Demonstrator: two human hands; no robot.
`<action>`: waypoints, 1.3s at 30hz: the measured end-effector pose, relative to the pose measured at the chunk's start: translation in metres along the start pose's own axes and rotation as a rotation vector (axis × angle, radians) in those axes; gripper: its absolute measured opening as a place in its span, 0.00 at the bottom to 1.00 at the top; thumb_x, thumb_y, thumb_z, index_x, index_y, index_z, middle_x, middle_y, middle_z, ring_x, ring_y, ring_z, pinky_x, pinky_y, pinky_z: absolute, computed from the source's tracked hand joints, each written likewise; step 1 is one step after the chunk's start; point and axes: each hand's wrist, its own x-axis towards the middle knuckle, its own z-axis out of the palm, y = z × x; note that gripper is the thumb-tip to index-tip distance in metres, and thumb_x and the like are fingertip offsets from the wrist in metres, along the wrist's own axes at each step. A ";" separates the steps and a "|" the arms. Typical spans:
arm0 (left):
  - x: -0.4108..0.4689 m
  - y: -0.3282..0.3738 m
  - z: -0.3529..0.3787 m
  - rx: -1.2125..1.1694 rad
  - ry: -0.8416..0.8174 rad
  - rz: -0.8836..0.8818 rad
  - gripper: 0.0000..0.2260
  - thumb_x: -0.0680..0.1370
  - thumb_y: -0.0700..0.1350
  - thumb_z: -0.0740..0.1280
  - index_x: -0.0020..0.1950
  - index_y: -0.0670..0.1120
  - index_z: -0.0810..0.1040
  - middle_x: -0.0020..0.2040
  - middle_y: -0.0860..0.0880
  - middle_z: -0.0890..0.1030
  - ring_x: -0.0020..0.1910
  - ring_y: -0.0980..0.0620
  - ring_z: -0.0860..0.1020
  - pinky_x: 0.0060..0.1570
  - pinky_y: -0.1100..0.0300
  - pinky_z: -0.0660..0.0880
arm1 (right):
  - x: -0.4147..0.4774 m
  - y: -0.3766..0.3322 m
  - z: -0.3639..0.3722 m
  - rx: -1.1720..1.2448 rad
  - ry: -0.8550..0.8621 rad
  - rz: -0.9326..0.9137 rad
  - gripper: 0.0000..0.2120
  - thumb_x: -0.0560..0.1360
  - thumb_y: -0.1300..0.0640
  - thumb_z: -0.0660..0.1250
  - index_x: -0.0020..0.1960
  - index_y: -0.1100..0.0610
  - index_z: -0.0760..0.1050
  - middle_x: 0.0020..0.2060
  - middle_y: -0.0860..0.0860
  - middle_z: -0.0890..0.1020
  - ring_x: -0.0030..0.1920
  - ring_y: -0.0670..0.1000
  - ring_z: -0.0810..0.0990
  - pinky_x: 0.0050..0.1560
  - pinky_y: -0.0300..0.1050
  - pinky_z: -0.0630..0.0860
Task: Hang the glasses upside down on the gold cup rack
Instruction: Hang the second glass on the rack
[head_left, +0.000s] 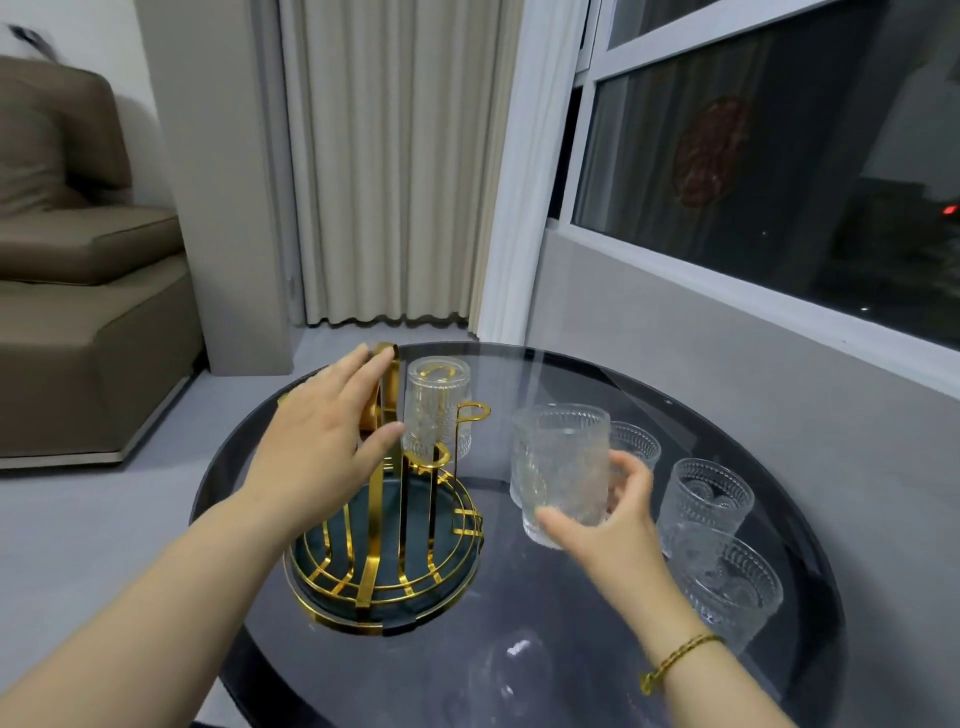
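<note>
Right hand (608, 525) grips embossed clear glass (561, 467) upright at centre frame; left hand (322, 441) open against gold rack (384, 519) (one glass hung), round dark glass table (519, 649), curtained window behind.

A gold wire cup rack (387, 530) carries one inverted clear embossed glass (437, 405); another (563, 470) is held upright beside it, three (706, 499) stand further right.

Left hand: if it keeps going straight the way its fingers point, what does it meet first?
Probably the gold cup rack: the left hand has its fingertips at the rack's top handle. The hung glass sits just beyond; depth is unclear.
</note>
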 end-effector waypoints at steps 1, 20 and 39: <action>-0.001 -0.001 0.001 0.005 -0.002 -0.002 0.30 0.73 0.50 0.65 0.71 0.50 0.54 0.72 0.45 0.62 0.69 0.44 0.63 0.65 0.47 0.62 | 0.005 -0.012 -0.005 -0.013 -0.047 -0.017 0.29 0.60 0.54 0.73 0.50 0.40 0.58 0.47 0.40 0.71 0.44 0.40 0.75 0.31 0.25 0.70; -0.004 -0.011 0.008 -0.081 0.054 0.053 0.33 0.72 0.52 0.66 0.71 0.53 0.51 0.67 0.47 0.71 0.61 0.47 0.73 0.53 0.50 0.74 | 0.088 -0.119 0.006 -0.561 -0.489 -0.265 0.27 0.63 0.54 0.73 0.56 0.45 0.63 0.57 0.49 0.66 0.57 0.46 0.65 0.52 0.40 0.64; -0.004 -0.013 0.010 0.011 0.032 0.080 0.32 0.73 0.54 0.63 0.71 0.52 0.50 0.75 0.49 0.53 0.71 0.48 0.58 0.66 0.51 0.61 | 0.086 -0.079 0.053 -0.645 -0.657 -0.242 0.29 0.65 0.57 0.71 0.62 0.53 0.63 0.65 0.52 0.68 0.64 0.50 0.66 0.57 0.39 0.63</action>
